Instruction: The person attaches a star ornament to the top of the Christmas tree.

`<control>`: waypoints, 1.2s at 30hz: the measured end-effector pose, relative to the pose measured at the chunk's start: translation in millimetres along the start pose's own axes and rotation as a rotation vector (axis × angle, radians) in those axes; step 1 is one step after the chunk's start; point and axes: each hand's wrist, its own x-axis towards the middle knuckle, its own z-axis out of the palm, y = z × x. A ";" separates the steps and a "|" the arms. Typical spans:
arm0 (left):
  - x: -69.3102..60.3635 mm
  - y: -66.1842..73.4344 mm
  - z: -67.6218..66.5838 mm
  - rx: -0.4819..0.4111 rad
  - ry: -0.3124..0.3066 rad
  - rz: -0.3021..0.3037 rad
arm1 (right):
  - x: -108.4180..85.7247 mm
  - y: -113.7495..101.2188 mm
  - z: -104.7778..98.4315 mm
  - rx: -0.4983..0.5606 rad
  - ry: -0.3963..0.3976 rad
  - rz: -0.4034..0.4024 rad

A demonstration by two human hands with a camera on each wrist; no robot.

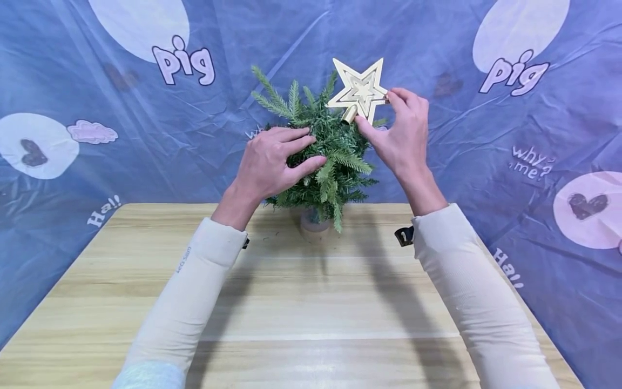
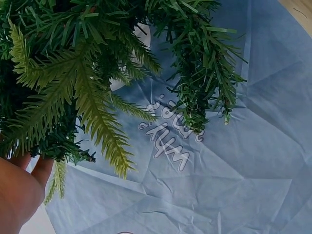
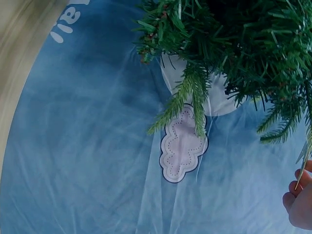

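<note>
A small green artificial tree (image 1: 340, 162) rises from a round base on the table. My right hand (image 1: 405, 129) pinches a gold star (image 1: 362, 89) beside the treetop, thumb near its short tube and fingertips on its right point. The star tilts, with its tube apart from the trunk. My left hand (image 1: 272, 156) rests against the left side of the foliage, fingers extended; some fingertips are lost among needles. In the left wrist view the left hand (image 2: 22, 190) lies partly behind branches (image 2: 97, 97). The right hand (image 3: 301, 204) shows at the edge of the right wrist view.
The light wooden table (image 1: 291, 302) spreads in front of the tree, with shadows of both arms across it. Behind and at both sides hangs a blue printed cloth (image 1: 272, 32). Dark straps show at both sleeve cuffs.
</note>
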 end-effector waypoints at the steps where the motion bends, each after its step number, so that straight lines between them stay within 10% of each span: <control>1: -0.1 -0.2 0.2 0.002 0.001 0.003 | 0.1 -0.5 0.6 -0.001 0.002 -0.001; 36: -0.3 0.0 -0.3 0.001 -0.012 0.004 | 12.6 -5.7 6.0 -0.043 0.021 0.064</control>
